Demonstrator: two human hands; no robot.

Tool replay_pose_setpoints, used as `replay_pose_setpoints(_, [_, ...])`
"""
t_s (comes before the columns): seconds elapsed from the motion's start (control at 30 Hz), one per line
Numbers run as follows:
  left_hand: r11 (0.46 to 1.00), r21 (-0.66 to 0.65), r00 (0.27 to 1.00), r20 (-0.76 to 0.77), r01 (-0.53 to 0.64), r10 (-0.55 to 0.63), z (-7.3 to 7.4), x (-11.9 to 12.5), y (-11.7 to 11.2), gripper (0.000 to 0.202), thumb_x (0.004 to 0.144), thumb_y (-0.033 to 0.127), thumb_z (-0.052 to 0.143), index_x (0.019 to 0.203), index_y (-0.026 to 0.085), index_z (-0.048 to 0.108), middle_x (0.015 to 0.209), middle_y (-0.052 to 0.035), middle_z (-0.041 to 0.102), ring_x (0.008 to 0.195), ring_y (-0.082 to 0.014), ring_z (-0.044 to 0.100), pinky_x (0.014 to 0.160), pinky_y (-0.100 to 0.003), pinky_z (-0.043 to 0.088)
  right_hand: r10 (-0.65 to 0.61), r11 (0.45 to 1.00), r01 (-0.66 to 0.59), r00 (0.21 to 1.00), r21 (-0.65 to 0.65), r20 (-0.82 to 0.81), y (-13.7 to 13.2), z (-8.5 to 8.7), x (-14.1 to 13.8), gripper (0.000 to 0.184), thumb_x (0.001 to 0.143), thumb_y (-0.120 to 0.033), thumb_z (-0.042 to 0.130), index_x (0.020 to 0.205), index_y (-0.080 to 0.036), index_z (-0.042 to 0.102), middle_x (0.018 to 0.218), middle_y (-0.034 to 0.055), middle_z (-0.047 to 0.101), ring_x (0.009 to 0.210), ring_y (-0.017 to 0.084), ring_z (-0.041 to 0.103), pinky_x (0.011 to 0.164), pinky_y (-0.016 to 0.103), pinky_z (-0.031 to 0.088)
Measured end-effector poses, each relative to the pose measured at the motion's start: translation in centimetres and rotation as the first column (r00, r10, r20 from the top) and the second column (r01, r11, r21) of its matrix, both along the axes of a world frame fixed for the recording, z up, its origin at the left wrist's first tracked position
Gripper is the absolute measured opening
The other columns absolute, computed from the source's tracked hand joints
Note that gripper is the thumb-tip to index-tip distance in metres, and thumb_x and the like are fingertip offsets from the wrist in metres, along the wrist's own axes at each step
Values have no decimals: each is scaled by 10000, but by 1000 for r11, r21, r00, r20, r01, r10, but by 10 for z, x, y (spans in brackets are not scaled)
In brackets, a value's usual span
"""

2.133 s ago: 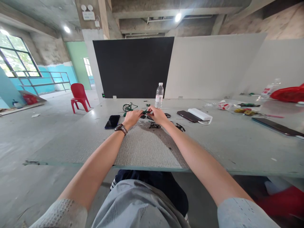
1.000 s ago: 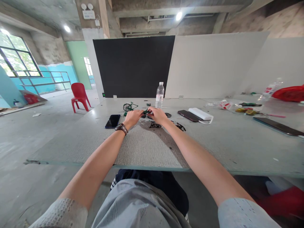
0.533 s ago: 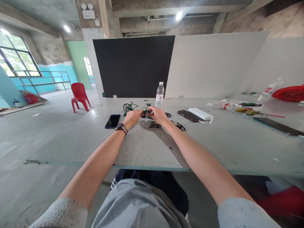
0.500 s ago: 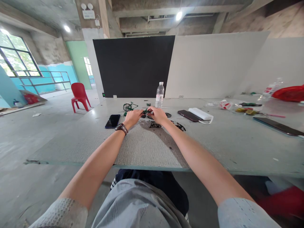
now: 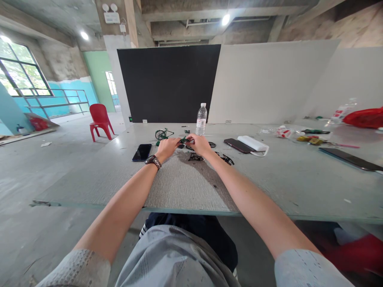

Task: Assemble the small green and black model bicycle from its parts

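Note:
Both my arms reach out over a grey table (image 5: 284,179). My left hand (image 5: 166,148), with a watch at the wrist, and my right hand (image 5: 200,145) meet at the far middle, fingers closed on a small green and black model part (image 5: 183,140) held between them. Black model pieces (image 5: 196,158) lie just under my right hand, more black parts (image 5: 227,160) to its right. A small green model bicycle (image 5: 163,134) stands beyond my left hand.
A dark phone (image 5: 141,152) lies left of my hands. A water bottle (image 5: 201,120) stands behind them. A second phone (image 5: 237,146) and a white power bank (image 5: 253,144) lie right. Tools and a red bag (image 5: 363,118) sit far right. A red chair (image 5: 100,120) stands on the floor.
Almost nothing has moved. My hands stay together on the small part, with only slight finger shifts.

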State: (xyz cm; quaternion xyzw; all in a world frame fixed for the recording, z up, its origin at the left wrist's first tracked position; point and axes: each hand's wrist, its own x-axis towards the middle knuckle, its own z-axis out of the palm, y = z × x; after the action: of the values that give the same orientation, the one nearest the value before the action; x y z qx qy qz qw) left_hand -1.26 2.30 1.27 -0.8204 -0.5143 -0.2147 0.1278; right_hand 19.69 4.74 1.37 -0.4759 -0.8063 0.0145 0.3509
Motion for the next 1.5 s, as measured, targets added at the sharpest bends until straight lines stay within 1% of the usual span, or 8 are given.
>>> replay_pose_setpoints(0.27, [1000, -23, 1000, 18, 11, -10, -1, -1, 1, 325, 1084, 420, 454, 1250, 269, 689, 1122, -96, 765, 982, -257, 731, 772, -295, 480, -10, 1000, 10, 999, -21, -35, -3, 1, -2, 162, 911, -217, 761, 1073, -214, 752, 1042, 97, 818, 1007, 275, 769, 861, 382, 565])
replay_pose_setpoints(0.53, [999, -46, 1000, 1, -5, 5, 0, 0, 1, 347, 1090, 420, 433, 1274, 262, 681, 1122, -97, 767, 985, -269, 731, 779, -304, 471, -18, 1000, 18, 1000, -17, -16, -8, 5, -4, 120, 927, -212, 740, 1044, -204, 766, 1010, 85, 821, 946, 255, 772, 804, 337, 555])
replay_pose_setpoints(0.7, [999, -35, 1000, 9, 9, -9, 0, 1, 1, 326, 1088, 400, 446, 1256, 249, 681, 1121, -101, 769, 975, -279, 733, 746, -304, 461, -31, 1000, 31, 999, -4, 19, -7, 3, -4, 154, 937, -214, 728, 1088, -199, 754, 1027, 86, 816, 951, 256, 758, 811, 341, 540])
replay_pose_setpoints(0.93, [999, -48, 1000, 26, 3, -2, -1, 2, 1, 326, 1085, 388, 460, 1284, 235, 667, 1132, -114, 767, 1003, -279, 728, 754, -296, 457, -64, 998, 64, 996, 1, 59, -7, 3, -4, 167, 970, -233, 683, 1126, -212, 741, 1088, 86, 807, 999, 276, 730, 807, 349, 516])
replay_pose_setpoints(1.1, [999, -48, 998, 62, 15, -12, -4, 2, 5, 309, 1087, 386, 457, 1243, 222, 667, 1106, -122, 767, 980, -277, 727, 759, -301, 455, -79, 997, 79, 995, 9, 64, -7, 1, -4, 192, 992, -267, 650, 1163, -215, 721, 1119, 87, 797, 994, 279, 715, 784, 343, 505])
replay_pose_setpoints(1.27, [999, -32, 996, 89, 30, -27, -8, 2, 10, 292, 1089, 394, 453, 1168, 215, 670, 1070, -111, 771, 955, -275, 728, 731, -301, 447, -52, 999, 52, 997, 8, 49, -7, 1, -4, 209, 997, -278, 640, 1184, -220, 715, 1121, 83, 793, 950, 260, 710, 780, 328, 494])
replay_pose_setpoints(1.37, [998, -43, 994, 99, 44, -40, -10, 1, 12, 270, 1086, 379, 466, 1170, 217, 665, 1071, -109, 769, 964, -269, 725, 744, -297, 452, -37, 999, 37, 997, -8, 68, -7, 2, -4, 219, 998, -281, 634, 1184, -211, 726, 1110, 92, 792, 932, 261, 709, 770, 327, 493])
replay_pose_setpoints(1.5, [997, -58, 991, 126, 57, -49, -11, 2, 14, 267, 1084, 380, 476, 1176, 217, 667, 1078, -114, 763, 991, -267, 721, 774, -297, 467, -66, 998, 66, 994, 12, 91, -8, 2, -5, 233, 1002, -296, 620, 1184, -208, 736, 1121, 100, 786, 979, 281, 703, 783, 337, 497])
